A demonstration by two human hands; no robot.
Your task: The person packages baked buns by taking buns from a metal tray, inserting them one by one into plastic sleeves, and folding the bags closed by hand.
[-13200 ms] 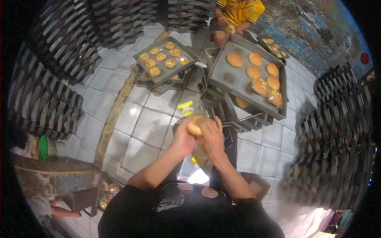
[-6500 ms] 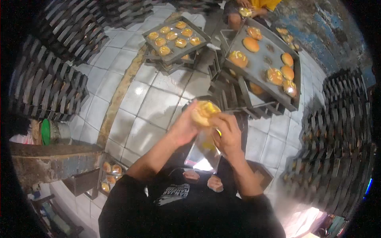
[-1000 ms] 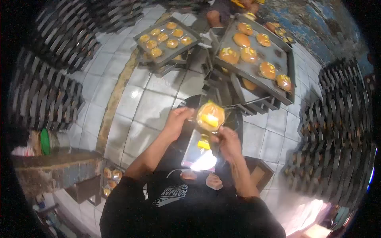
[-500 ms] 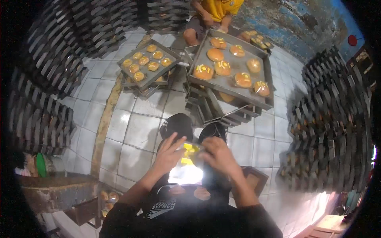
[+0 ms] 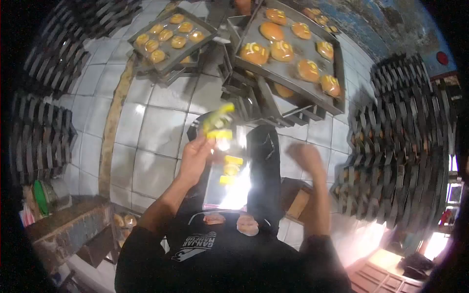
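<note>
My left hand [image 5: 196, 155] is closed on the edge of a clear plastic bag with yellow print [image 5: 219, 133], held up over my lap and blurred by motion. Below it, a stack of similar plastic bags [image 5: 229, 172] lies on my lap, catching a bright glare. My right hand [image 5: 305, 157] hangs in the air right of my knee, apart from the bags; motion smears its fingers. Ahead, a large metal tray [image 5: 320, 108] carries several round buns [image 5: 282, 50], most in yellow-printed wrapping.
A second tray of smaller buns [image 5: 165, 35] rests on stacked trays at the left. Tall stacks of dark trays [image 5: 391, 141] line both sides. A wooden bench [image 5: 73, 227] stands at lower left, a brown box [image 5: 295, 200] beside my right leg. White tiles [image 5: 161, 110] cover the floor.
My left hand has lifted a plastic bag off my lap. My right hand has moved away from the bags to the right. The view has tilted down, so the other person is mostly out of sight.
</note>
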